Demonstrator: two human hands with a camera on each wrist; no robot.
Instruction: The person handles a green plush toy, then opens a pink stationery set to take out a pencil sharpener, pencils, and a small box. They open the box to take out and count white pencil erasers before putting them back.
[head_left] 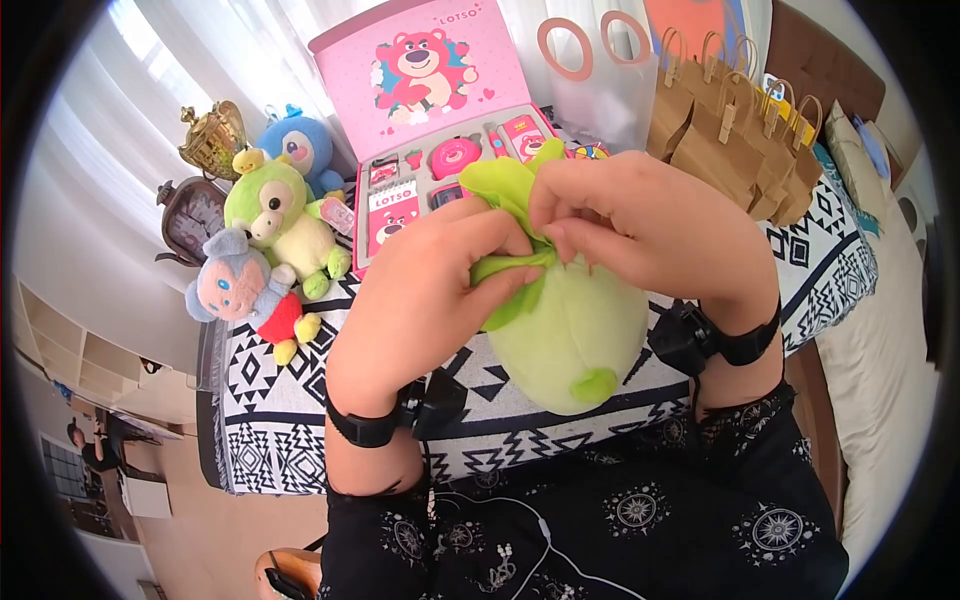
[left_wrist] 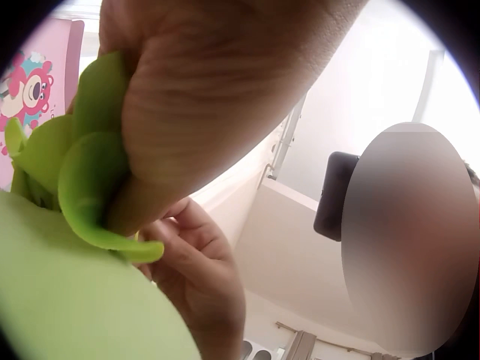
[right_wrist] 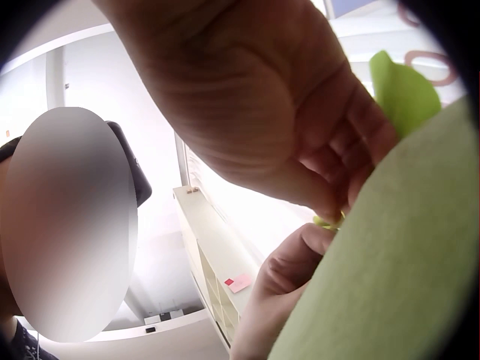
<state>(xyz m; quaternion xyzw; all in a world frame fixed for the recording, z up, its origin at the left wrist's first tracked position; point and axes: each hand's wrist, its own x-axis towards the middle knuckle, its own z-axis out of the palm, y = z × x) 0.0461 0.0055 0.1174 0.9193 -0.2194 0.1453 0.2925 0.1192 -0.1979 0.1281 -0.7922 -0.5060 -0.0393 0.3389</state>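
Observation:
A pale green plush toy (head_left: 575,335) with bright green leaves (head_left: 500,185) at its top leans between both forearms, above the patterned cloth. My left hand (head_left: 425,285) pinches a leaf between thumb and fingers; the left wrist view shows that curled leaf (left_wrist: 90,187) beside the palm. Close to it, my right hand (head_left: 645,215) has thumb and fingertips together at the base of the leaves. In the right wrist view, the rounded body (right_wrist: 390,255) partly hides both hands' fingertips. I cannot tell exactly what small part the right fingertips pinch.
Behind the hands stands an open pink gift box (head_left: 415,130). Several plush toys (head_left: 270,225) sit at left, near a dark clock (head_left: 195,220). Brown paper bags (head_left: 735,150) and a clear bag (head_left: 600,100) stand at right. A white cable (head_left: 545,535) lies across the lap.

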